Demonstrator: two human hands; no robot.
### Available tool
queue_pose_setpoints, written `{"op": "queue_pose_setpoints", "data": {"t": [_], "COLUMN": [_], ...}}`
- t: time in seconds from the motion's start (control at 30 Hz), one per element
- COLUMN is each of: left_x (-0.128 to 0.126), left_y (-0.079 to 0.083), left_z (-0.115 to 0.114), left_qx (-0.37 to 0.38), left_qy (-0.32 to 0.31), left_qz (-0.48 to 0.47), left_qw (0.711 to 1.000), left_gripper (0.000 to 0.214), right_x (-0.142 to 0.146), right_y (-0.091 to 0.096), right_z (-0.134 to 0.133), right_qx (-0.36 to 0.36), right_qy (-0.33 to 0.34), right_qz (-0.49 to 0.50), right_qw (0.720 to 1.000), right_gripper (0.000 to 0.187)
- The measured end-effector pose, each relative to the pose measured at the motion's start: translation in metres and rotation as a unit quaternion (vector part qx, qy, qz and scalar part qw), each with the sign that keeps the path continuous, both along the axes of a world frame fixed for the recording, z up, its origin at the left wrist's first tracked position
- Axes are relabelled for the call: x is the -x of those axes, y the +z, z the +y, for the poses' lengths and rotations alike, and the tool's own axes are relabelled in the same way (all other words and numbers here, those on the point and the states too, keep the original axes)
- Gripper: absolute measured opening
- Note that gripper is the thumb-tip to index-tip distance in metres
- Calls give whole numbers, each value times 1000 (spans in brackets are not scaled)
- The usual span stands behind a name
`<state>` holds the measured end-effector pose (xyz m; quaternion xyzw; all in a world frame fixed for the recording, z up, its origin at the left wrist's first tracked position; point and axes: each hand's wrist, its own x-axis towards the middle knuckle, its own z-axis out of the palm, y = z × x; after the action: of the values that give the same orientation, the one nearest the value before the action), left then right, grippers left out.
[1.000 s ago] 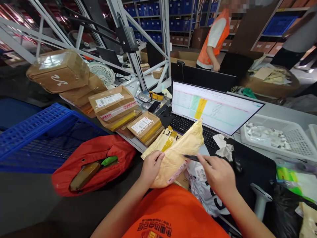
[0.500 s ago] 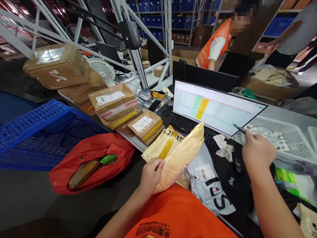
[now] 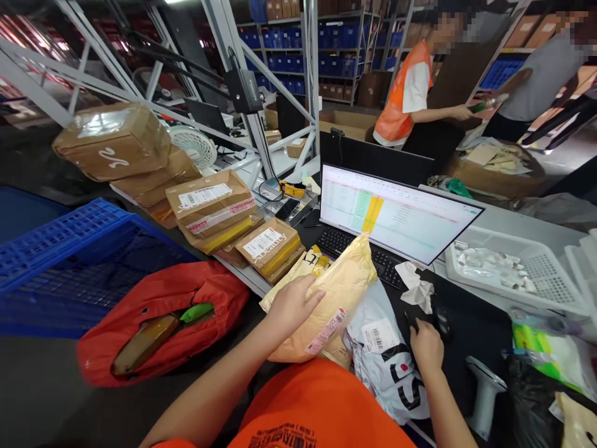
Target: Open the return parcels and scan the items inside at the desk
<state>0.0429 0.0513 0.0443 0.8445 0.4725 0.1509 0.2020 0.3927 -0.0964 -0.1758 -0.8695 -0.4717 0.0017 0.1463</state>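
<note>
My left hand (image 3: 296, 305) grips a yellow padded mailer (image 3: 338, 302) with a pink-and-white label, holding it tilted against my orange shirt. My right hand (image 3: 426, 345) rests low on the black desk mat, with its fingers beside a black computer mouse (image 3: 442, 323). I cannot tell whether it touches the mouse or still holds the thin black pen. A white-and-grey plastic mailer (image 3: 385, 367) with a barcode label lies between my hands, partly under the yellow mailer. A yellow-striped parcel (image 3: 291, 274) sits behind the mailer.
Taped cardboard parcels (image 3: 209, 205) are stacked at the desk's far left, above a blue plastic crate (image 3: 84, 261) and a red bag (image 3: 163, 330). A monitor (image 3: 396, 214) and keyboard (image 3: 359, 246) stand ahead. A white tray (image 3: 513, 267) and handheld scanner (image 3: 485, 392) are right. Two co-workers (image 3: 410, 99) stand behind.
My right hand has moved down and left, from above the white tray to beside the mouse. My left hand has shifted up onto the yellow mailer, which now stands more upright.
</note>
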Motion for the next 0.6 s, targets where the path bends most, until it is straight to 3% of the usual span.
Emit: {"op": "queue_pose_setpoints", "data": {"t": [0.07,0.17,0.23,0.3,0.4,0.5,0.6], "left_x": [-5,-10,-12,-12,-9,-3,2], "left_y": [1,1,-2,-7,-18,-29,-36], "left_z": [6,9,7,4,3,7,11], "left_qx": [-5,-8,4,32,70,93,132], "left_qy": [-10,-20,-35,-60,-75,-71,-84], "left_qz": [9,9,-6,-41,-96,-124,-135], "left_qw": [1000,1000,999,997,990,985,978], "left_gripper": [21,28,31,33,41,50,55], "right_x": [22,73,110,141,165,180,196], "right_y": [30,91,128,151,155,130,101], "right_z": [15,39,52,64,77,85,94], "right_qx": [-102,-257,-290,-287,-312,-361,-381], "right_qy": [77,275,382,435,453,434,386], "right_qz": [36,83,95,94,76,65,61], "right_qw": [991,923,872,849,831,823,838], "right_gripper": [34,31,33,34,47,56,57]}}
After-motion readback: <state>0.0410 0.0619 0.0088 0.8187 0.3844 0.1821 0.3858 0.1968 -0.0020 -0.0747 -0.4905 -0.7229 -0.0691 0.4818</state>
